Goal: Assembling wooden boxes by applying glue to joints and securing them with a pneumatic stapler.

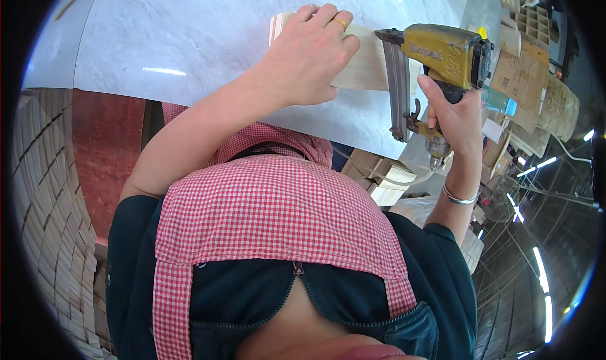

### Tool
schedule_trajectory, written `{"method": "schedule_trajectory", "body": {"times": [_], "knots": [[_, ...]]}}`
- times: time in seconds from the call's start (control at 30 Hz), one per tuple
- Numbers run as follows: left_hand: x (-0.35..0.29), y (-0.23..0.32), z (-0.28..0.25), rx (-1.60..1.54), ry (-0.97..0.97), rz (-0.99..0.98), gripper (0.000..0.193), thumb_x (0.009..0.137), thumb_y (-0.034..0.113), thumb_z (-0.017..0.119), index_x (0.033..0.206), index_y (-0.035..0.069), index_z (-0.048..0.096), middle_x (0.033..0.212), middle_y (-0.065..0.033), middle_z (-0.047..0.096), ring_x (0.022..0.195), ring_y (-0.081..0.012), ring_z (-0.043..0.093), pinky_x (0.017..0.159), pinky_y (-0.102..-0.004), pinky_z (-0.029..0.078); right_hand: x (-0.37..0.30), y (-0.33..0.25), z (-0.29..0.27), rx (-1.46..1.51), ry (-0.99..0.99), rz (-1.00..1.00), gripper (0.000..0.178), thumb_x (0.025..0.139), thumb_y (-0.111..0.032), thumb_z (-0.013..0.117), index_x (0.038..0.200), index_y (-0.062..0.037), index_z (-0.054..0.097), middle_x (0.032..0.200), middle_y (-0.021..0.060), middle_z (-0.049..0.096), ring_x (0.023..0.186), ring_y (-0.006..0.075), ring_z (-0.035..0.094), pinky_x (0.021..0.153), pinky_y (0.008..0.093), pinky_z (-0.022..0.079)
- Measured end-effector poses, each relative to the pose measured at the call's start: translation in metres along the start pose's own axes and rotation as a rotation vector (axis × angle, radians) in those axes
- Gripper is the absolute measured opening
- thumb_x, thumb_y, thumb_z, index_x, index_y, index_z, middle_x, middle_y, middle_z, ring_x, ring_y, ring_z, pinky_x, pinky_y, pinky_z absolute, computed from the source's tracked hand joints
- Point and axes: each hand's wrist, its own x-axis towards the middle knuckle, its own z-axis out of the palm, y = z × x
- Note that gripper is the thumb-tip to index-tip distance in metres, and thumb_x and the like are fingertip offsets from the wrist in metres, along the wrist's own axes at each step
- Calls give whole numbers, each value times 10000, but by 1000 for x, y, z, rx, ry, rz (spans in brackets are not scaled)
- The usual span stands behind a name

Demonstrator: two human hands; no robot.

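Note:
Under my left hand (pixel 315 57) lies a pale wooden board (pixel 363 60), flat on the marble-patterned tabletop (pixel 189 38). The fingers of that hand curl over the board's far edge with the thumb on the near side, covering much of it. My right hand (pixel 457 117) is wrapped round the grip of a yellow and black air nail gun (pixel 445 54). The gun's nose is at the right part of the board; whether it touches the wood I cannot tell. Its long grey magazine (pixel 396 85) runs down toward me.
An air hose (pixel 413 182) trails from the gun's grip. Wooden pieces (pixel 388 180) sit below the table's near edge. Stacked wood strips (pixel 50 215) and a reddish panel (pixel 107 158) stand at left. Cardboard (pixel 521 79) and a compartmented wooden tray (pixel 533 25) are at right.

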Motion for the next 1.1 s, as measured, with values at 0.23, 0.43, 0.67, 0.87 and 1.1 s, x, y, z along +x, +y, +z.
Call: {"method": "schedule_trajectory", "body": {"times": [0.23,0.43,0.67,0.87,1.1], "knots": [[-1,2,-1,-25,-11,-5,442,552,217,834,946,92,677,1161,-124,605,1035,-281,517,953,-396,407,-5,15,-2,14,69,21,299,881,-240,818,962,17,689,604,9,601,421,91,493,393,232,370],[-3,-2,-2,-8,23,23,466,577,232,827,988,86,665,1152,-128,614,1019,-300,539,961,-402,430,-34,65,-21,72,469,126,276,912,-261,770,989,-13,678,644,2,588,484,65,489,447,199,388],[-13,-14,-55,-938,-100,-549,507,764,301,795,1156,11,657,1205,-135,638,1099,-262,588,1000,-373,458,-73,279,-43,-296,518,83,455,928,-216,676,1310,-9,540,992,209,689,791,286,692,715,380,539],[-59,-50,-41,-1659,23,-750,630,905,378,723,1312,-84,586,1301,-161,635,1208,-231,586,1056,-324,441,-62,389,-37,-598,553,308,580,940,-228,623,1454,-21,454,1141,281,692,967,455,687,862,497,545],[-63,-70,-61,-1442,319,-796,652,964,318,682,1437,-84,482,1454,-239,511,1350,-280,488,1163,-401,362,-39,391,1,-556,663,420,577,937,-243,634,1452,-13,513,1187,269,695,984,456,687,885,499,549]]}}
